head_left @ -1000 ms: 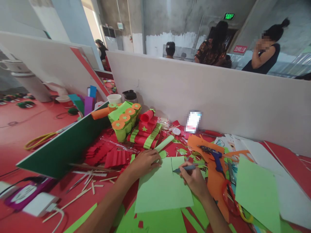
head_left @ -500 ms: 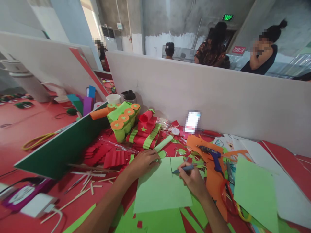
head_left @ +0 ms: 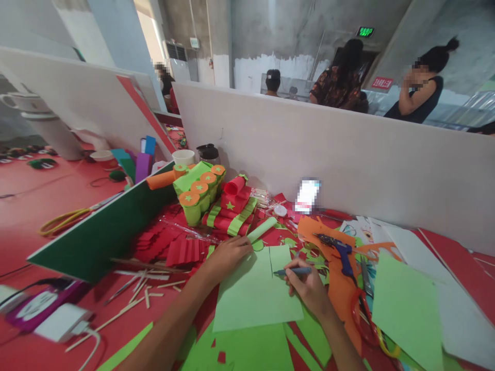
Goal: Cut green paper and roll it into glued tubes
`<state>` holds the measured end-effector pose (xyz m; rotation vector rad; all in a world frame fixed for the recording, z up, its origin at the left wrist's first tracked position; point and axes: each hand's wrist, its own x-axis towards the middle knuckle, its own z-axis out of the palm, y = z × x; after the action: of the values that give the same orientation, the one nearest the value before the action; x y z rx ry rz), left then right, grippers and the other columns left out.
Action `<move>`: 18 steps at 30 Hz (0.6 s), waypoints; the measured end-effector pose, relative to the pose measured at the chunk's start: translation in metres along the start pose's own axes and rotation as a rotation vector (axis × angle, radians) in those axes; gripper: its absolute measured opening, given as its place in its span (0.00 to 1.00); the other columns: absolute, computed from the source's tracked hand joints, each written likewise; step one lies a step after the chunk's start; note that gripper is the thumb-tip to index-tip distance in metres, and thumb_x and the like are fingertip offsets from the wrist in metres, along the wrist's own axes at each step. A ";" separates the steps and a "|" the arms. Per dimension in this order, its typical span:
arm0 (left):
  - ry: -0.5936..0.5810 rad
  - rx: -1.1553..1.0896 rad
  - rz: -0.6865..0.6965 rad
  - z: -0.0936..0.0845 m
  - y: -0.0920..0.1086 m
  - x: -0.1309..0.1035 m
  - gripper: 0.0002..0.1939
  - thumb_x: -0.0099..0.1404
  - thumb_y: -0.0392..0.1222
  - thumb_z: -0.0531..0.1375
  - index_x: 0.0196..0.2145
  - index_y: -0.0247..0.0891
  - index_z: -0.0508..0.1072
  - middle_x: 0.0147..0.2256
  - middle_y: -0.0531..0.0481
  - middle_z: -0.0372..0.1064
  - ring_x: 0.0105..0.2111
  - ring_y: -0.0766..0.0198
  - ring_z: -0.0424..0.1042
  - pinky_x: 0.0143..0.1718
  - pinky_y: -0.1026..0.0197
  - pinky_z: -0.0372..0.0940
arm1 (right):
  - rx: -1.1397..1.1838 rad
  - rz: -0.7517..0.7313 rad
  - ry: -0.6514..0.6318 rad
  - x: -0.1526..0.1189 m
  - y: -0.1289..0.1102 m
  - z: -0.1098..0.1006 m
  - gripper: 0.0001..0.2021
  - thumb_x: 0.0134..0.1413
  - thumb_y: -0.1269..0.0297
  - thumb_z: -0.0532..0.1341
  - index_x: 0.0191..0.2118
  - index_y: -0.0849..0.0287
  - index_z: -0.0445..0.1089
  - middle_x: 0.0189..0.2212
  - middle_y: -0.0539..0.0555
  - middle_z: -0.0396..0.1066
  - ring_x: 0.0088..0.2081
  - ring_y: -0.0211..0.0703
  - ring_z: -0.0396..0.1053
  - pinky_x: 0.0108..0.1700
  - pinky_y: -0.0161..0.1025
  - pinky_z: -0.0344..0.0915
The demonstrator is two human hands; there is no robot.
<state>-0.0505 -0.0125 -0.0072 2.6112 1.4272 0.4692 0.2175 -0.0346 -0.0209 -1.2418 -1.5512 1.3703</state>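
A light green sheet of paper point(head_left: 255, 304) lies in front of me with a dark, nearly straight line drawn down from its top edge. My right hand point(head_left: 303, 286) grips a dark grey-blue pen point(head_left: 297, 271), its tip close to the lower end of that line. At the sheet's upper left, my left hand point(head_left: 232, 255) rests flat with fingers slightly bent, near a rolled light green paper tube point(head_left: 263, 229). Brighter green sheets point(head_left: 247, 348) lie under the paper. Farther back stand a green paper model with orange star-topped rolls point(head_left: 199, 190) and a red one with a star point(head_left: 234, 206).
To the right lie a glue gun point(head_left: 342, 252), red-handled scissors point(head_left: 361, 319), orange paper point(head_left: 340, 299) and another light green sheet point(head_left: 406, 304). A lit phone point(head_left: 308, 196) leans on the white partition point(head_left: 328, 149). Wooden sticks point(head_left: 127, 309) and a white charger point(head_left: 64, 322) lie left.
The sheet has shifted slightly away from me. The pen tip has moved a little up and off to the right of the line's end. My left hand stays at the sheet's upper left.
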 end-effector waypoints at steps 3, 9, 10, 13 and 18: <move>-0.011 0.018 -0.013 -0.001 0.001 0.000 0.08 0.69 0.36 0.54 0.40 0.40 0.74 0.42 0.47 0.71 0.42 0.59 0.70 0.42 0.60 0.63 | -0.027 0.004 -0.001 0.000 0.003 0.001 0.15 0.57 0.50 0.60 0.33 0.59 0.68 0.25 0.50 0.68 0.22 0.39 0.68 0.26 0.36 0.66; -0.013 0.001 -0.036 0.001 0.002 -0.001 0.06 0.67 0.42 0.59 0.41 0.41 0.74 0.43 0.48 0.70 0.44 0.57 0.69 0.44 0.58 0.62 | -0.052 -0.011 -0.008 0.001 0.003 0.002 0.14 0.58 0.52 0.60 0.33 0.59 0.68 0.24 0.49 0.68 0.21 0.37 0.67 0.24 0.33 0.64; -0.017 0.002 -0.041 0.001 0.002 -0.001 0.06 0.67 0.42 0.59 0.41 0.41 0.74 0.43 0.48 0.70 0.44 0.57 0.69 0.44 0.57 0.62 | -0.059 -0.012 -0.005 0.000 0.002 0.002 0.14 0.58 0.52 0.60 0.33 0.59 0.68 0.24 0.49 0.68 0.21 0.37 0.67 0.24 0.33 0.64; -0.023 0.011 -0.048 0.001 0.002 -0.001 0.06 0.67 0.42 0.59 0.41 0.41 0.74 0.43 0.49 0.70 0.44 0.57 0.69 0.44 0.57 0.62 | -0.085 -0.001 -0.030 0.000 0.002 0.002 0.14 0.57 0.53 0.60 0.30 0.59 0.66 0.21 0.47 0.66 0.18 0.34 0.63 0.20 0.31 0.60; -0.019 0.021 -0.049 0.000 0.002 -0.001 0.06 0.66 0.43 0.60 0.40 0.40 0.73 0.42 0.49 0.71 0.43 0.57 0.69 0.43 0.58 0.62 | -0.080 0.009 -0.017 0.000 0.002 0.002 0.14 0.57 0.52 0.59 0.30 0.58 0.66 0.20 0.47 0.66 0.17 0.34 0.62 0.19 0.31 0.58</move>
<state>-0.0490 -0.0142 -0.0070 2.5833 1.4939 0.4248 0.2161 -0.0354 -0.0227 -1.2898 -1.6284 1.3382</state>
